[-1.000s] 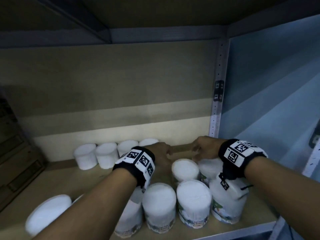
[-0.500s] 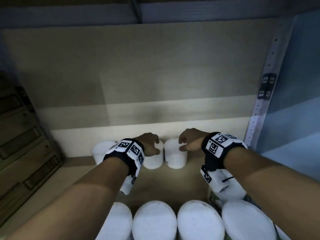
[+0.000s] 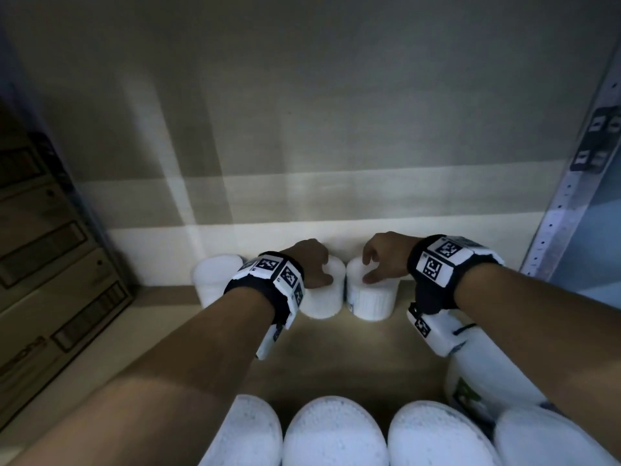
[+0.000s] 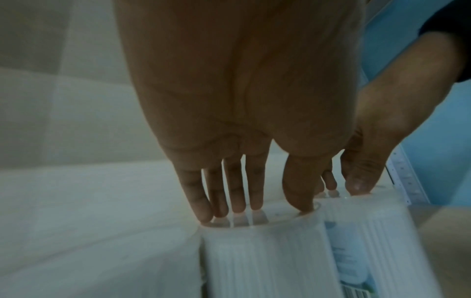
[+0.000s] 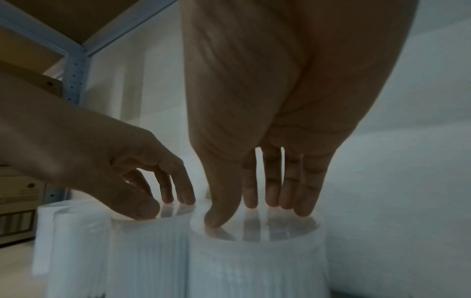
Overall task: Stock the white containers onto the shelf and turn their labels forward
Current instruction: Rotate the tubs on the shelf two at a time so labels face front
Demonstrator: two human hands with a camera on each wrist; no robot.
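Note:
Two white ribbed containers stand side by side at the back of the shelf [image 3: 353, 358]. My left hand [image 3: 311, 264] rests its fingertips [image 4: 234, 207] on the lid of the left container [image 3: 324, 297] [image 4: 267, 258]. My right hand [image 3: 379, 260] presses thumb and fingertips [image 5: 300, 211] onto the lid of the right container [image 3: 373, 299] [image 5: 254, 262]. That container's blue label [image 4: 346, 262] faces sideways toward its neighbour. Both containers look motion-blurred in the wrist views.
Another white container [image 3: 215, 277] stands left of my left wrist. Several white containers [image 3: 336, 432] line the front edge, and one with a green label [image 3: 477, 375] stands under my right forearm. Cardboard boxes [image 3: 50, 264] fill the left; a metal upright [image 3: 564, 203] stands on the right.
Both hands reached from mid-shelf to the back wall and now sit on the two back containers. My head has moved closer and lower.

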